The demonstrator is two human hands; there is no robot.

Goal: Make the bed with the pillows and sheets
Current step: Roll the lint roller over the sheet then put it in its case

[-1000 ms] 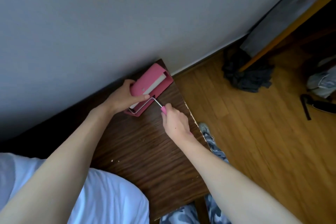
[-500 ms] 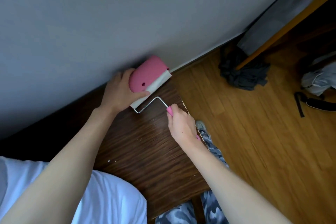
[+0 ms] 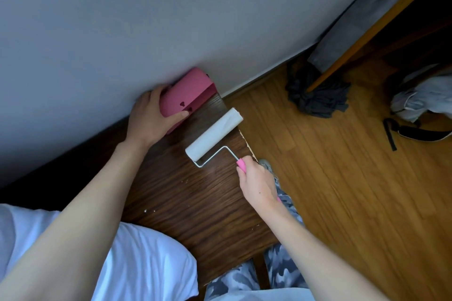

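Note:
A white lint roller [image 3: 215,137] with a wire arm and pink handle hangs just above a dark wooden bedside surface [image 3: 195,203]. My right hand [image 3: 256,181] grips that pink handle. My left hand [image 3: 149,120] holds the roller's pink cover [image 3: 186,98] against the grey wall, thumb along its front edge. A white pillow or sheet [image 3: 137,259] lies at the bottom left, partly hidden by my left forearm.
A grey wall [image 3: 146,19] runs behind the wooden surface. To the right is a wooden floor [image 3: 342,190] with a dark heap of cloth [image 3: 318,98], a pale bag with a black strap [image 3: 420,105] and a slanted wooden frame [image 3: 381,19]. My patterned trouser legs [image 3: 283,264] stand at the surface's right edge.
The roller has come out of its pink cover and moved right and toward me in my right hand. My left hand has kept the cover by the wall.

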